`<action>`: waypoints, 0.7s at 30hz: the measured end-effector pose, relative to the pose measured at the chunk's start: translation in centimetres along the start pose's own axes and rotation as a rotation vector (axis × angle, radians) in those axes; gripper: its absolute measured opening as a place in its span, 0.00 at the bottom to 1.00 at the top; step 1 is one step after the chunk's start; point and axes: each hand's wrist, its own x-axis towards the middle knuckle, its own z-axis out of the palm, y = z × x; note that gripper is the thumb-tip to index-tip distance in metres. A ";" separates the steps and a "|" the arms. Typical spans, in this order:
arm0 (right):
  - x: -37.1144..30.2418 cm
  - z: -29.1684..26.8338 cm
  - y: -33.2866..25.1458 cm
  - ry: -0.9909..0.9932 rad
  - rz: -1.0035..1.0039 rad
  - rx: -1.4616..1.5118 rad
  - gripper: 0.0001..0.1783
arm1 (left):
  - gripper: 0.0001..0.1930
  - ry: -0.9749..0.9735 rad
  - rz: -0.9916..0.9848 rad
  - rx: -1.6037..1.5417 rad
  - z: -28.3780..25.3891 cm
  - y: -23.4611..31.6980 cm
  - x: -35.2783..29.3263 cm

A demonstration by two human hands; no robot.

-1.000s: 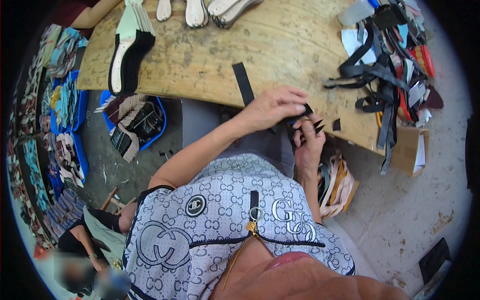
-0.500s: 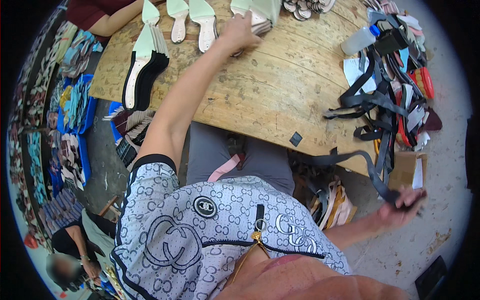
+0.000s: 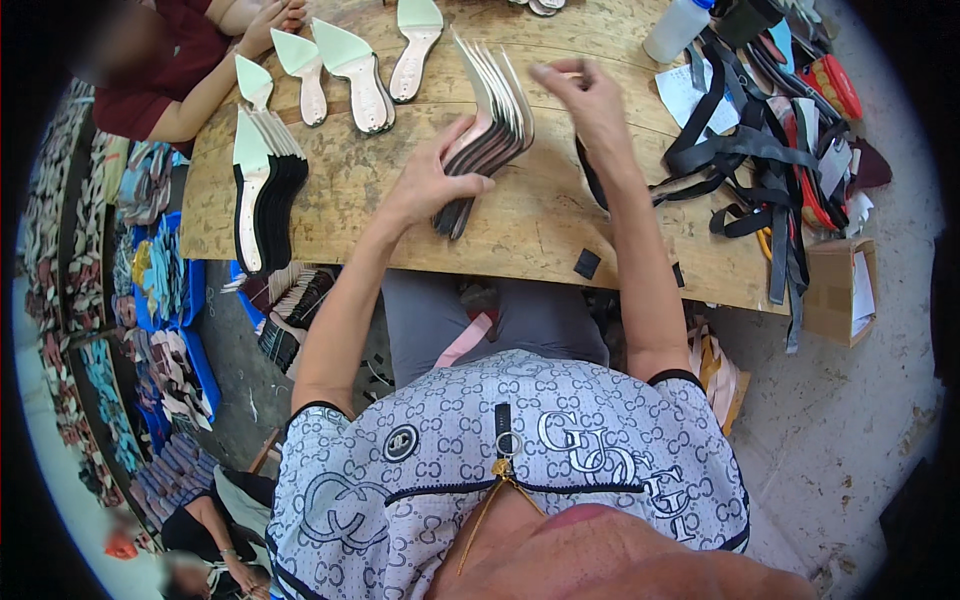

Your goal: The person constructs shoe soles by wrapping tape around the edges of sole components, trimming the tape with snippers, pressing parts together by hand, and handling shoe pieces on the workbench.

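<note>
Left hand (image 3: pixel 428 185), centre of the frame, closed around the lower end of a stack of insoles (image 3: pixel 487 130), thumb across the front, fingers behind. Stack held on edge and fanned open at the top, lower ends resting on the wooden table (image 3: pixel 540 215). Right hand (image 3: pixel 590 95), just right of the stack in the upper middle, raised over the fanned tops, fingers bent and loosely open, holding nothing that can be seen; whether touching the outer insole, cannot tell.

Just below the right forearm, a small black square piece (image 3: pixel 587 264) near the front edge of the table. On the right part of the table, a heap of black straps (image 3: pixel 770 170) mixed with some red pieces, and a white plastic bottle (image 3: pixel 677 28) at the upper edge. Off the right corner of the table, a small cardboard box (image 3: pixel 838 290).

In the left part of the table, a second stack of insoles with black edges (image 3: pixel 265 200), standing on edge. Above it, single insoles (image 3: pixel 350 70) lying flat in a row, pale green at the toe. In the upper left corner, the hand of another person (image 3: pixel 272 16) in a dark red sleeve, touching one of these.
</note>
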 end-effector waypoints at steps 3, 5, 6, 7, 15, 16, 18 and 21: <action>-0.3 2.1 1.0 -0.036 0.028 -0.026 0.27 | 0.47 0.037 0.011 -0.021 0.7 -0.1 -1.0; -1.3 2.3 1.5 -0.036 0.044 0.006 0.26 | 0.46 0.046 0.004 0.016 1.1 -0.4 -1.4; -1.8 2.1 1.6 -0.023 -0.007 -0.083 0.25 | 0.46 0.078 0.036 0.040 1.3 -0.6 -1.6; -2.1 1.9 1.7 -0.013 -0.113 -0.139 0.23 | 0.47 0.107 0.068 0.067 1.4 -0.8 -1.7; -1.6 2.0 4.5 0.127 -0.194 -0.335 0.16 | 0.45 0.131 0.055 0.189 1.6 -0.4 -1.7; -1.1 1.5 5.1 0.191 -0.168 -0.295 0.17 | 0.45 0.147 0.028 -0.036 1.5 0.0 -1.9; 0.2 -0.2 6.5 0.339 -0.081 -0.074 0.18 | 0.45 0.223 0.020 -0.284 0.8 1.2 -2.5; 1.3 -3.7 8.0 0.498 -0.005 0.293 0.20 | 0.44 0.437 0.066 -0.393 -1.3 2.6 -1.8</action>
